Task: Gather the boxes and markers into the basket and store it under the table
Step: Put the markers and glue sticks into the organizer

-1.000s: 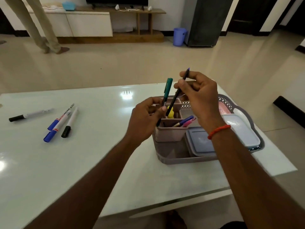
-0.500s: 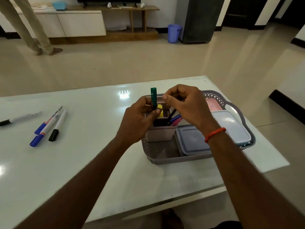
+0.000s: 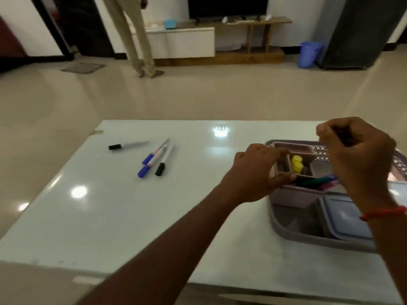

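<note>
A mauve basket (image 3: 286, 227) stands at the right end of the white table (image 3: 110, 216). Inside it are a pink pen holder (image 3: 293, 198) and a blue-lidded box (image 3: 345, 219). The holder contains a yellow highlighter (image 3: 296, 165), a green marker (image 3: 312, 181) and other coloured pens. My left hand (image 3: 257, 172) grips the holder's left corner between thumb and fingers. My right hand (image 3: 356, 159) hovers over the basket with curled fingers, and nothing shows in it. A black-capped marker (image 3: 127, 145) lies loose on the table at the left. Close by lie two blue-capped markers (image 3: 152, 160) and another black-capped one (image 3: 164, 160).
A person's legs (image 3: 132, 36) stand on the tiled floor beyond the table. A TV cabinet (image 3: 189, 42), a blue bin (image 3: 308, 54) and a dark fridge (image 3: 363, 29) line the back wall. The table's near edge runs just below my forearms.
The green and black markers have gone down into the pen holder. My right hand has let go and lifted. My left hand now grips the holder's corner. The view has swung left.
</note>
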